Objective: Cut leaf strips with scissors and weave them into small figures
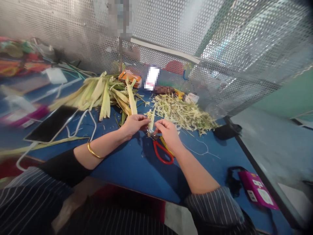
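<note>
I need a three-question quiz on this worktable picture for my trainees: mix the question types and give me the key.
1. Which arm wears the gold bangle?
2. Fill in: the large scissors loop showing just below the right hand in the picture is coloured ___.
3. Seen from the worker's side, where is the heap of shredded strips relative to the bundle of long husks?
A) to its left
B) to its right
C) on top of it

Key:
1. The left arm.
2. Red.
3. B.

Narrow pale yellow-green corn-husk strip (152,118) between your left hand (134,125) and right hand (168,129), red-handled scissors (158,158) just nearer you.
</note>
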`<state>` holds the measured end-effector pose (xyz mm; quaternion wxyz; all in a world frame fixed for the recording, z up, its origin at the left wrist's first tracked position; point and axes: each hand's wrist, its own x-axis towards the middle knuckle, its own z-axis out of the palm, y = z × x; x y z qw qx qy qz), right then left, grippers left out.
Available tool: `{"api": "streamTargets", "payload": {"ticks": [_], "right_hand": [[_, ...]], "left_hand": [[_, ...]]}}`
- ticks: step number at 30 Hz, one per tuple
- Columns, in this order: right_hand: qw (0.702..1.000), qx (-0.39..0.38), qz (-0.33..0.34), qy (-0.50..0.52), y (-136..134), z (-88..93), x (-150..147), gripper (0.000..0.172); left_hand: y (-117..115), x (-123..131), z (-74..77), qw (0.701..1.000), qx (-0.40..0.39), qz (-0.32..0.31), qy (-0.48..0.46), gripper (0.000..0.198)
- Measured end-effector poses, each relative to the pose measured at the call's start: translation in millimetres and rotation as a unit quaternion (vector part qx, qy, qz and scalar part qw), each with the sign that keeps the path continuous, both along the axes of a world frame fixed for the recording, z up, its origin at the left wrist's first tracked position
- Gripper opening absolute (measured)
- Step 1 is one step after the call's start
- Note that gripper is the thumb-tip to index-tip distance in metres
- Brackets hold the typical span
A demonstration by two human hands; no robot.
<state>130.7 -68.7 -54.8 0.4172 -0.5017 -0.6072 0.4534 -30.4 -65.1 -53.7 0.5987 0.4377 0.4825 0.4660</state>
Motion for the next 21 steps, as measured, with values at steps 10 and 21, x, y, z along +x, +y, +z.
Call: {"api": "streamTargets", "payload": {"ticks": [10,21], "right_hand": [[0.998,-0.011,0.043,-0.032,-8,0.9,-7,0.026],[0.992,-0.064,0.104,0.002,-1,8.5,4,0.024]], "left_hand": [[-4,2,-2.4,0.998,0.065,-0.02,0.016,0.02],[-1,-1,-1.7,0.993,0.103,-0.049,0.043,0.014]]}}
